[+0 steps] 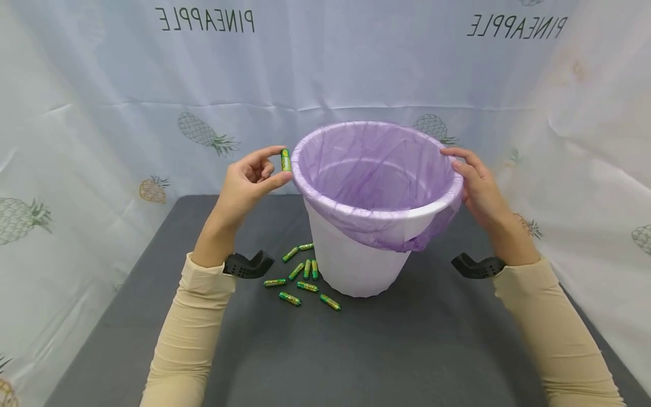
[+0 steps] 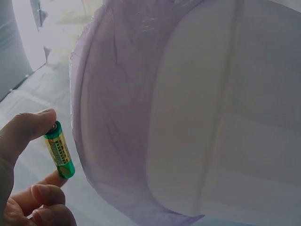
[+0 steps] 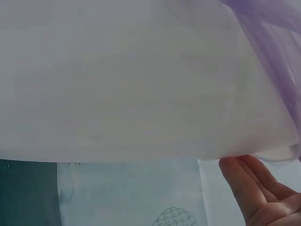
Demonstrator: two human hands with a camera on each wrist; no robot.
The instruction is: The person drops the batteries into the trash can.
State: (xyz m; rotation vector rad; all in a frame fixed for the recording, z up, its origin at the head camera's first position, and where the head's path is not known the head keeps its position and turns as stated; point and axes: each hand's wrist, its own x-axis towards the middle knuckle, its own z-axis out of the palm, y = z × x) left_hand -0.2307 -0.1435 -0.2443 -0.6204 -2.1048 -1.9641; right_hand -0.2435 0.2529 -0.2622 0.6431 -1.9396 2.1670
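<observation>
A green and gold battery (image 1: 286,160) is held by its two ends between the thumb and index finger of my left hand (image 1: 249,176). It stands nearly upright, just left of the bin's rim; in the left wrist view the battery (image 2: 59,149) appears beside the purple liner (image 2: 113,99). My right hand (image 1: 480,183) holds the right side of the white trash bin (image 1: 356,254) at its rim. In the right wrist view, fingertips (image 3: 230,165) touch the bin's outer wall. The purple bag (image 1: 376,181) lines the bin and folds over its rim, with a bunched knot at the front.
Several more green batteries (image 1: 290,299) lie scattered on the dark grey table (image 1: 356,350), left of the bin's base and in front of it. A white curtain (image 1: 325,68) with pineapple prints hangs behind and at both sides. Each wrist wears a black band (image 1: 249,264).
</observation>
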